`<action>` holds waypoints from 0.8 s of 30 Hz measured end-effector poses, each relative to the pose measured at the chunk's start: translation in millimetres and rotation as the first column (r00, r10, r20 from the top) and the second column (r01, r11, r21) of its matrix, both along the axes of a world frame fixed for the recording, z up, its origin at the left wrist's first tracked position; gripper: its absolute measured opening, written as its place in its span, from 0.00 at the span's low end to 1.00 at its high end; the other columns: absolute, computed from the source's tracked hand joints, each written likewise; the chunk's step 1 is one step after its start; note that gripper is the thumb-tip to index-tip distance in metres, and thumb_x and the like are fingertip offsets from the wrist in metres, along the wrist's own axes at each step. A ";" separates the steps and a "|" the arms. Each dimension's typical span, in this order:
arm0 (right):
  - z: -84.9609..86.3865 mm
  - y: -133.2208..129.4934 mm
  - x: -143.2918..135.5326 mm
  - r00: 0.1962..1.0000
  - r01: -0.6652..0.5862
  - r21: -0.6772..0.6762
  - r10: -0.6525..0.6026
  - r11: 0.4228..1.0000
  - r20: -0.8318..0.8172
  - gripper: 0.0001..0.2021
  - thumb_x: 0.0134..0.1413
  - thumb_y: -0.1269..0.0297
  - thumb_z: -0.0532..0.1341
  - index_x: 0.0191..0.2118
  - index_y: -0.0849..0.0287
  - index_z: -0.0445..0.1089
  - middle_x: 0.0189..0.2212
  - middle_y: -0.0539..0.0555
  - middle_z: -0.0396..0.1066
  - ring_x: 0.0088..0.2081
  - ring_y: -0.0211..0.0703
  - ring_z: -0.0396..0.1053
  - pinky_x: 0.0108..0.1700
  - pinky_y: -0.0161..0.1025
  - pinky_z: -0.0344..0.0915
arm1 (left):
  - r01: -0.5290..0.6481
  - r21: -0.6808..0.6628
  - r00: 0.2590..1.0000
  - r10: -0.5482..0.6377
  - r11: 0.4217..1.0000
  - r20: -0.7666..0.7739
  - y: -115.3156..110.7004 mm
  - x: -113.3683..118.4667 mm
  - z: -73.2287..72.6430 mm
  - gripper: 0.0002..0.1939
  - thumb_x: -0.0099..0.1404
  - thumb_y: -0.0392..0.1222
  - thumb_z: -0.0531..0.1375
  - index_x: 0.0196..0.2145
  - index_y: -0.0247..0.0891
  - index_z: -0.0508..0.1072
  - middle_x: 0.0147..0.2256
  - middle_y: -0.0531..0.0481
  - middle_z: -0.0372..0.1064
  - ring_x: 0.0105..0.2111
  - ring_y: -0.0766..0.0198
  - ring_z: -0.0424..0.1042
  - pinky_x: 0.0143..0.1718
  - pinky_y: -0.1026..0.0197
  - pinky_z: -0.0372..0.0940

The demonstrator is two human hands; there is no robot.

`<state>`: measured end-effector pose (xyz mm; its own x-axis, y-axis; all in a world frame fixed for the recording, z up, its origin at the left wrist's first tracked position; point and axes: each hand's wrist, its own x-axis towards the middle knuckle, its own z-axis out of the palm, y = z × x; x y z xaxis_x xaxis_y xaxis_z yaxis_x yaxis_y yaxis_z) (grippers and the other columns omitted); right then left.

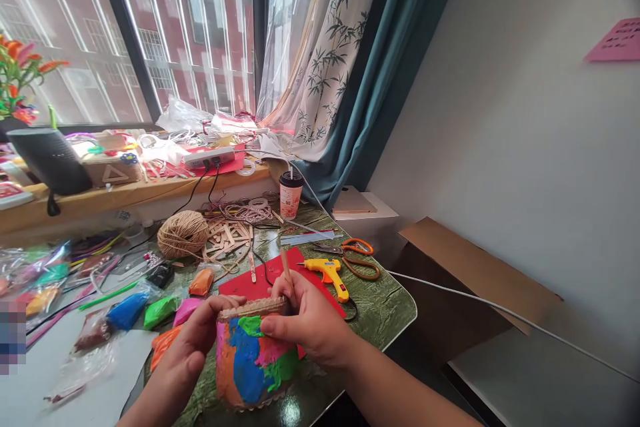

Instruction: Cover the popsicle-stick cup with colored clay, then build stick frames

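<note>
A container (250, 367) coated in patches of blue, orange, green and pink clay, with a braided rim, is held upright near the table's front. My left hand (193, 340) wraps round its left side, fingertips at the rim. On the right side, my right hand (310, 320) grips it with the thumb on the green clay and the fingers at the rim. A thin wooden stick (285, 263) rises from between the right fingers. Behind the container lie a red sheet (260, 280) and a yellow glue gun (327, 273). The container's inside is hidden.
Orange-handled scissors (357, 247) lie right of the glue gun. Twine (183, 233), wooden sticks (227, 240) and a lidded cup (291, 195) stand farther back. Bagged clay (127, 310) is at left. A white cable (475, 293) runs past the table's right edge.
</note>
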<state>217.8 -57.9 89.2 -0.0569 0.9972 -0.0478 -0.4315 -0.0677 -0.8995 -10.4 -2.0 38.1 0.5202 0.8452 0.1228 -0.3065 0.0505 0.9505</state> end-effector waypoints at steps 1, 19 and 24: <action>-2.7 -2.2 -1.6 0.997 -0.011 0.006 0.010 1.000 0.070 0.33 0.36 0.55 0.84 0.33 0.53 0.57 0.29 0.42 0.60 0.30 0.36 0.54 0.32 0.34 0.52 | -0.030 0.045 0.996 0.034 0.999 -0.077 1.2 2.6 1.9 0.27 0.56 0.67 0.73 0.39 0.42 0.79 0.38 0.46 0.73 0.43 0.48 0.72 0.49 0.53 0.70; -10.6 1.1 -23.5 0.996 -0.069 0.011 0.068 0.998 0.061 0.34 0.41 0.51 0.82 0.32 0.52 0.53 0.27 0.41 0.58 0.28 0.35 0.52 0.32 0.33 0.53 | -0.133 0.394 0.916 0.265 0.910 -0.302 -1.4 12.2 20.0 0.20 0.64 0.56 0.69 0.27 0.42 0.66 0.27 0.56 0.62 0.27 0.63 0.61 0.30 0.64 0.60; -19.7 4.2 -22.1 0.993 -0.092 0.002 0.092 0.996 0.068 0.36 0.39 0.44 0.82 0.31 0.52 0.53 0.27 0.41 0.57 0.28 0.35 0.52 0.32 0.34 0.53 | -0.120 0.366 0.901 0.256 0.923 -0.350 -0.6 10.4 21.3 0.24 0.64 0.64 0.68 0.29 0.41 0.69 0.28 0.54 0.64 0.28 0.62 0.63 0.31 0.63 0.62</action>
<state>195.7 -53.7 69.4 -0.1449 0.9882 -0.0495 -0.3618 -0.0995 -0.9269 -0.1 -2.6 59.4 0.4184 0.8777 0.2337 0.1137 -0.3059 0.9453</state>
